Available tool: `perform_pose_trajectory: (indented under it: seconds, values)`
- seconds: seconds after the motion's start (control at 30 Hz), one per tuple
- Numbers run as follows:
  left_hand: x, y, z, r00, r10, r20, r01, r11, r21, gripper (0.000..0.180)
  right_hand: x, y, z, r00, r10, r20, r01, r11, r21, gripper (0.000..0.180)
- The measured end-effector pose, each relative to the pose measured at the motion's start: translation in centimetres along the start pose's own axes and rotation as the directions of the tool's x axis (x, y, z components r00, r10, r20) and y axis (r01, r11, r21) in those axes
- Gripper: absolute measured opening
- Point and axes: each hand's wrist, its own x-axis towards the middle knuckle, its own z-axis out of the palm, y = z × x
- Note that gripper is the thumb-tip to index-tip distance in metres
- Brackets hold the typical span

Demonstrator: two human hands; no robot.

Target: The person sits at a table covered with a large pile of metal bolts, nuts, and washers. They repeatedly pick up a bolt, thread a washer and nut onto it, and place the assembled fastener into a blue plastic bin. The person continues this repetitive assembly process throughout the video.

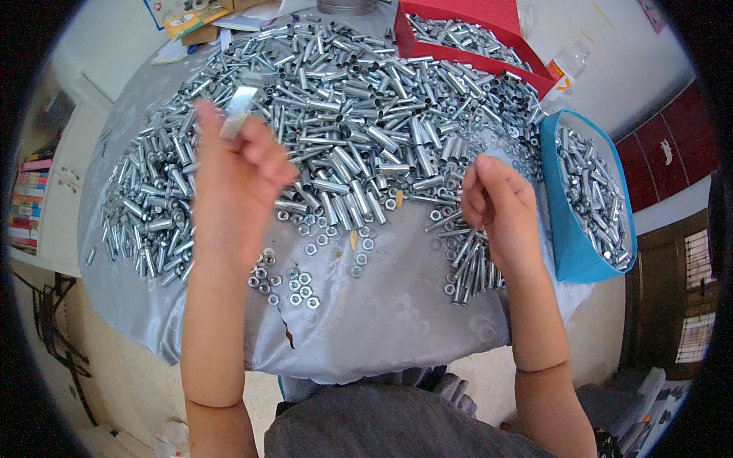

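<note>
My left hand [240, 164], blurred by motion, is raised over the left part of a big heap of metal parts. Between its thumb and fingers is a shiny metal sleeve [241, 107], tilted upward. My right hand [500, 202] hovers at the heap's right side with its fingers curled together; whatever they may hold is hidden. Below it lies a bundle of long thin bolts [475, 267]. Loose metal sleeves [347, 202] cover the middle of the heap, and hex nuts [304, 291] are scattered along its near edge.
A blue fabric bin [569, 229] of assembled bolts stands at the right edge. Behind the heap is a red box [473, 65] with more metal parts. A plastic bottle [569, 65] lies beside it. Papers sit at the back left. The grey tablecloth [397, 320] has a tear near the front.
</note>
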Motion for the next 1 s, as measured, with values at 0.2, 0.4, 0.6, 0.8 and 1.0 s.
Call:
perform_pose_trajectory:
  seconds: [0.2,0.4,0.6,0.8,1.0]
  values:
    - [0.6,-0.8,-0.3,0.961,0.201,-0.189,-0.013,0.717,0.697,0.034,0.1,-0.1,-0.4,0.999,0.038,-0.034,-0.037,0.999,0.023,0.030]
    - [-1.3,-3.0,0.6,0.833,0.257,0.489,-0.443,-0.219,0.869,0.017,0.0,-0.4,-0.2,1.000,-0.002,-0.025,0.002,1.000,-0.003,0.030]
    - [-1.8,-5.7,0.9,0.753,-0.082,0.653,-0.651,-0.237,0.721,0.028,0.4,-0.6,-1.0,0.995,-0.031,-0.092,0.034,0.999,0.037,0.029]
    - [-2.1,-6.6,0.3,0.718,-0.179,0.673,-0.695,-0.239,0.678,0.022,1.1,-1.2,-2.3,0.982,-0.089,-0.165,0.099,0.993,0.056,0.027]
    - [-2.3,-6.7,0.6,0.734,-0.152,0.662,-0.678,-0.216,0.702,0.018,1.6,-1.4,-3.4,0.972,-0.131,-0.195,0.142,0.989,0.044,0.026]
